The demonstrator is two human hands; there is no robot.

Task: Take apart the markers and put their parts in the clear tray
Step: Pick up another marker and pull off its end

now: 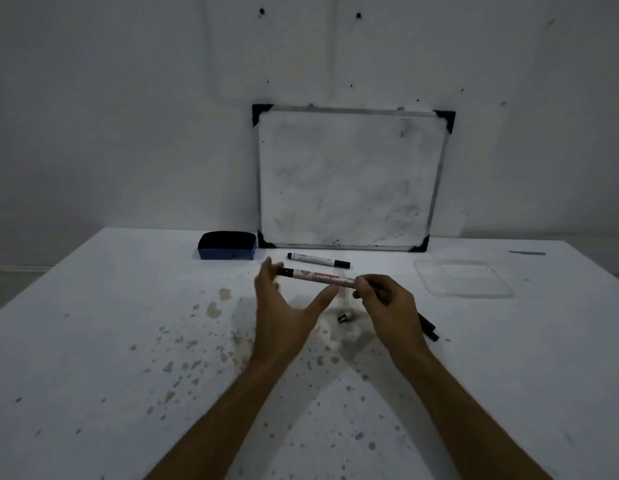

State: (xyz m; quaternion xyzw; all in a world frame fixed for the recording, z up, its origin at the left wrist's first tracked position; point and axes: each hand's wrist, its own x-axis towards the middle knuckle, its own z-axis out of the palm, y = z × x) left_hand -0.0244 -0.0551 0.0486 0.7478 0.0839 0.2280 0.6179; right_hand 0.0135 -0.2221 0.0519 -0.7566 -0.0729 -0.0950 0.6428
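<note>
presently a marker point(318, 277) is held level above the table point(93, 323), clasped at its right end by the right hand point(384, 299) and touched loosely at its black left end by the left hand point(283, 306). a firmer left pinch and a straight pull are advised; the clear tray point(463, 278), far right, holds no parts.

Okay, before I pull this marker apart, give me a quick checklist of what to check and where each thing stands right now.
1. Right hand closed on one end of the held marker: ok.
2. Left hand gripping the other end: not ok, its fingers only touch the dark end, hand open.
3. Clear tray within view and upright on the table: ok.
4. Tray holds parts already: cannot tell, it looks empty.
5. Small loose part lying below the hands, not in the tray: not ok.
6. Second marker by the whiteboard, still whole: ok.
</note>
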